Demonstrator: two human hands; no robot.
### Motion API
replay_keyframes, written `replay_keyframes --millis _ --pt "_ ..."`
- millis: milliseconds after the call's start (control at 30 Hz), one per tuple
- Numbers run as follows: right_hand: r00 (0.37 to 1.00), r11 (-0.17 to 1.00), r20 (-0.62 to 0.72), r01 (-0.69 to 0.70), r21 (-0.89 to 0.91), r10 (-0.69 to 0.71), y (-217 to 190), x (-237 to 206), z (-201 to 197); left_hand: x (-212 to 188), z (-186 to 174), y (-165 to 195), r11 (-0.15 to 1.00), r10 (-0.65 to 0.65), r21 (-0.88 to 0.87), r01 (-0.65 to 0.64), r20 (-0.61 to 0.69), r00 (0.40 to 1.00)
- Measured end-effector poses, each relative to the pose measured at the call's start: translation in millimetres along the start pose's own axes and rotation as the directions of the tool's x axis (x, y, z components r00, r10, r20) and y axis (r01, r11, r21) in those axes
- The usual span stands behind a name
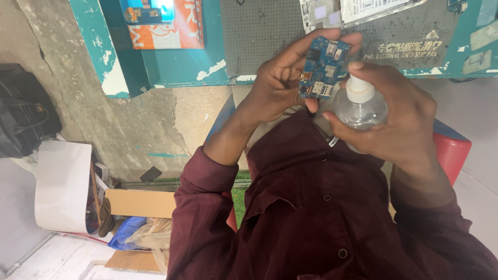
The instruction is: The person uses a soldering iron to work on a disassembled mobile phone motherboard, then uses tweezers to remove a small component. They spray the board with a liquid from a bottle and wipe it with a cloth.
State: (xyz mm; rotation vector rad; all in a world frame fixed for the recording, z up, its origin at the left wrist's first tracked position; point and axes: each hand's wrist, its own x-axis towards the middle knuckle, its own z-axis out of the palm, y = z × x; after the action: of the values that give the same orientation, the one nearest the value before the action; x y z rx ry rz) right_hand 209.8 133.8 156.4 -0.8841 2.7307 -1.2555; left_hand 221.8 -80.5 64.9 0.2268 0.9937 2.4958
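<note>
Gripping one blue circuit board (324, 67), left hand (277, 83) fingers clamp it; right hand (399, 122) fingers wrap one clear spray bottle (359, 106).

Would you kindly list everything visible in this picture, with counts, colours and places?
blue rectangular circuit board: one, blue with metal parts, held up at top centre
clear plastic spray bottle with white nozzle: one, clear and white, right of the board
grey perforated anti-slip mat: one, grey, on the bench at top
teal painted workbench: one, chipped teal, top
orange box: one, orange, top left on the bench
black bag: one, black, far left
brown cardboard pieces: several, brown, lower left
red seat: one, red, right
maroon shirt: one, maroon, lower centre
left hand: holds the board
right hand: grips the bottle
</note>
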Motion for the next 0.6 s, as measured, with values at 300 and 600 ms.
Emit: replay_keyframes --millis 300,600 --pt "1.000 1.000 0.006 0.008 0.015 -0.008 -1 -4 4 2 -6 -8 0.995 0.085 0.052 -0.087 0.048 0.995" --pt "0.999 0.999 0.013 0.051 -0.005 -0.051 -4 -4 4 5 -11 -13 0.989 0.126 0.070 -0.132 0.080 0.989"
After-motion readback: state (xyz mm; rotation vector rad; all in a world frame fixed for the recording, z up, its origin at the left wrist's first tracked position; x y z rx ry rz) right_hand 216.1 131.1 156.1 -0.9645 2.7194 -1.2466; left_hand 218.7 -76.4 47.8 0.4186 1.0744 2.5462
